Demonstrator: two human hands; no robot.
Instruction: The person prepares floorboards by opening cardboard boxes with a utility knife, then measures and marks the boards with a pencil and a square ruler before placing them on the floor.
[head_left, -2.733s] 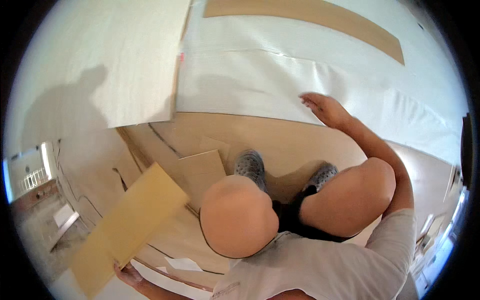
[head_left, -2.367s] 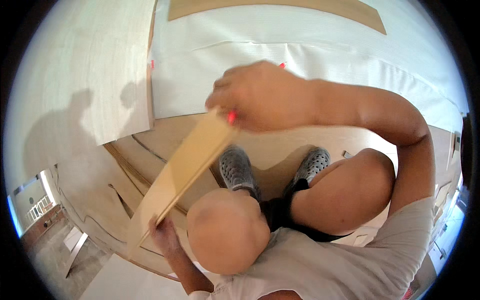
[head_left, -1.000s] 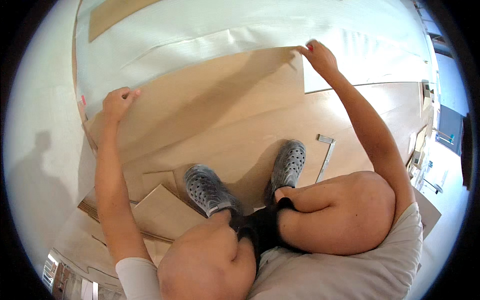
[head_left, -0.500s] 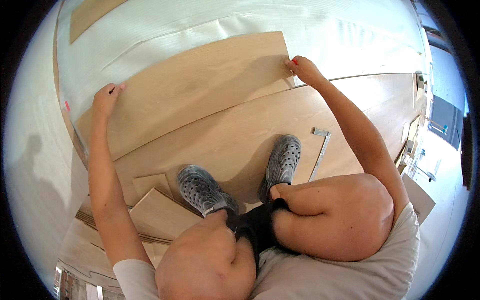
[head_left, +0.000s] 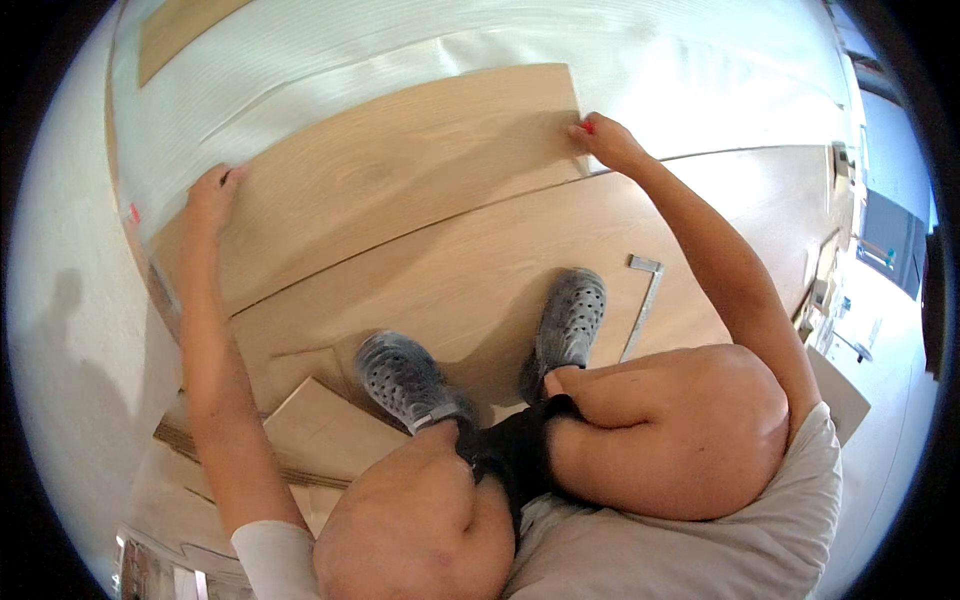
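Note:
A light wood-grain plank (head_left: pixel 385 165) lies over white foam underlay (head_left: pixel 690 80), alongside a laid row of similar boards (head_left: pixel 670 220). My left hand (head_left: pixel 215 188) is closed at the plank's far left edge. My right hand (head_left: pixel 600 140) is closed at its right end, with a small red object (head_left: pixel 588 127) in the fingers, too small to name. My crouched legs and clogs (head_left: pixel 570 320) are below. A metal square (head_left: pixel 643 305) lies beside the right clog.
A pale panel or wall (head_left: pixel 75 350) borders the left side. A narrow board strip (head_left: pixel 185 30) rests on the underlay at top left. Stacked board offcuts (head_left: pixel 310 430) lie by my left foot. Assorted boards and objects (head_left: pixel 820 310) line the right edge.
The plank, first raised at lower left in my left hand, has moved forward to lie flat, with both hands on it. In the last half second it has barely moved.

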